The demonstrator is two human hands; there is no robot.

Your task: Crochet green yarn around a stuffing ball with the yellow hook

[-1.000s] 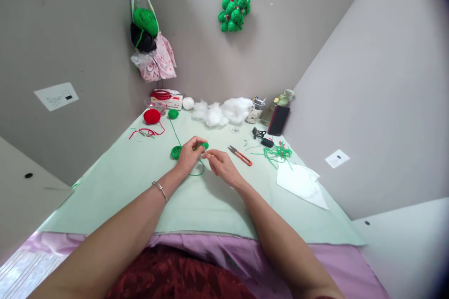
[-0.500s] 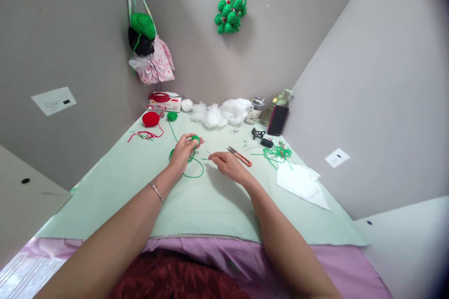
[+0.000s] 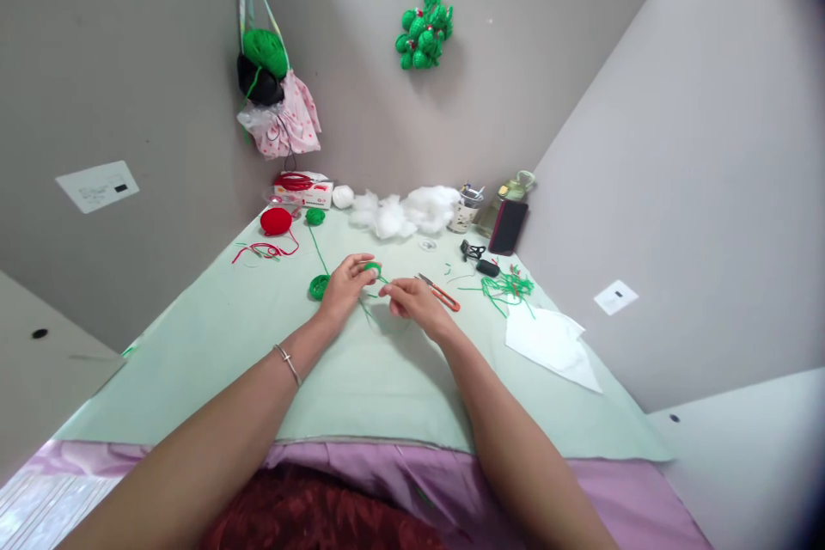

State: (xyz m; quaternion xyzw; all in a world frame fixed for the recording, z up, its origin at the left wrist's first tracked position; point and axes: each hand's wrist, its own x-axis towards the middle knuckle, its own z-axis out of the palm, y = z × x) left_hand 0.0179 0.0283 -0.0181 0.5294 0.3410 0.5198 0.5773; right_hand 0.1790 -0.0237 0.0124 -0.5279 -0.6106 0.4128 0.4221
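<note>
Between the thumb and fingers of my left hand (image 3: 344, 290) is a small round green crochet piece (image 3: 372, 269) with a pale spot at its lower edge. My right hand (image 3: 416, 302) is just to the right, its thumb and forefinger pinched at a short green yarn strand (image 3: 384, 279) running out of the piece. Whether a needle is also in that pinch is too small to tell. Beside my left wrist lies a green crochet cup (image 3: 319, 287). Orange thread snips (image 3: 441, 293) rest behind my right hand. Blurred loose yarn hangs below the hands.
White stuffing (image 3: 406, 213) lies along the back wall. To the left are a red yarn ball (image 3: 276, 221) and a small green yarn ball (image 3: 315, 216). Toward the right are a phone (image 3: 509, 228), a pen cup (image 3: 465, 213), green yarn scraps (image 3: 509, 288) and white sheet material (image 3: 547, 346).
My left hand has moved right with the green crochet piece, uncovering more of the green cup. Both hands are closer together, and the yarn loop below them has shifted and blurred.
</note>
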